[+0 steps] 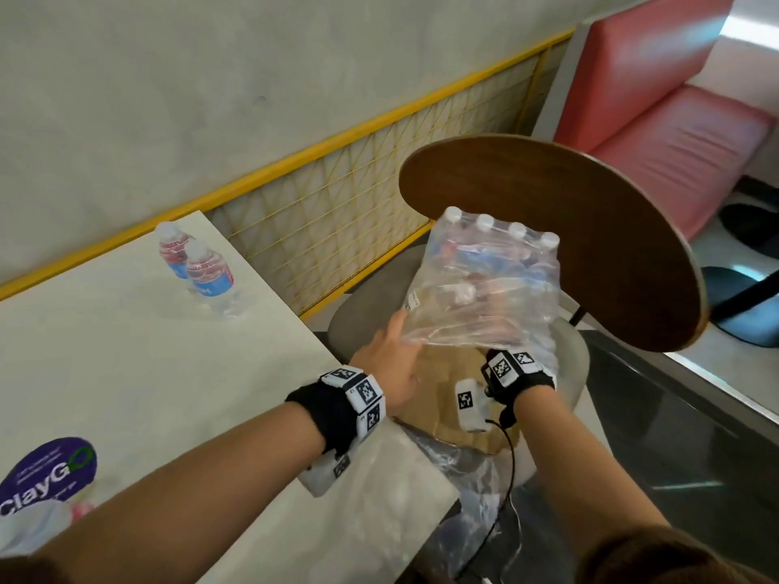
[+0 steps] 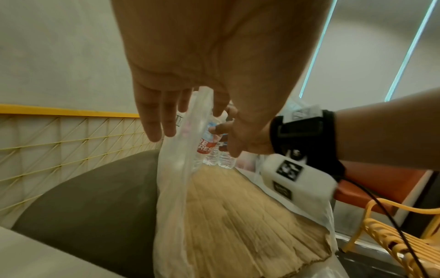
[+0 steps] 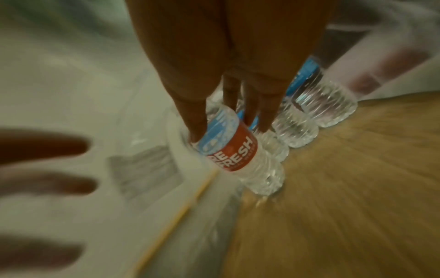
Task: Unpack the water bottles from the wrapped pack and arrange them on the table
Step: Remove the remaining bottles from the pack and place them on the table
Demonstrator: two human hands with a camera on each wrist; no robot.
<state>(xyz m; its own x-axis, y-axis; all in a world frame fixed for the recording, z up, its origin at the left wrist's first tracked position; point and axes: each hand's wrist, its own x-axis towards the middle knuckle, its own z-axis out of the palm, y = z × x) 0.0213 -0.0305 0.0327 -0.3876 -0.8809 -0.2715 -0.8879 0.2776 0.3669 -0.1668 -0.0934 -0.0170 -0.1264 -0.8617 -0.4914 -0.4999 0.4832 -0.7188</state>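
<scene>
The wrapped pack (image 1: 484,284) of water bottles stands on a cardboard sheet (image 1: 434,398) on a grey chair, its clear film torn open on the near side. My left hand (image 1: 392,356) holds the film's loose edge (image 2: 181,150), which runs between its straight fingers (image 2: 154,120). My right hand (image 2: 238,135) is inside the pack, mostly hidden under the film in the head view. Its thumb and fingers (image 3: 195,122) close on the upper part of a red-and-blue labelled bottle (image 3: 233,156). Two unpacked bottles (image 1: 170,250) (image 1: 210,276) stand upright on the white table (image 1: 126,351).
A round wooden tabletop (image 1: 569,229) hangs just behind the pack. A yellow mesh railing (image 1: 329,217) runs along the wall. Crumpled clear plastic (image 1: 472,499) lies below the chair's front. A purple sticker (image 1: 50,469) is on the table's near left. A pink bench (image 1: 674,120) stands far right.
</scene>
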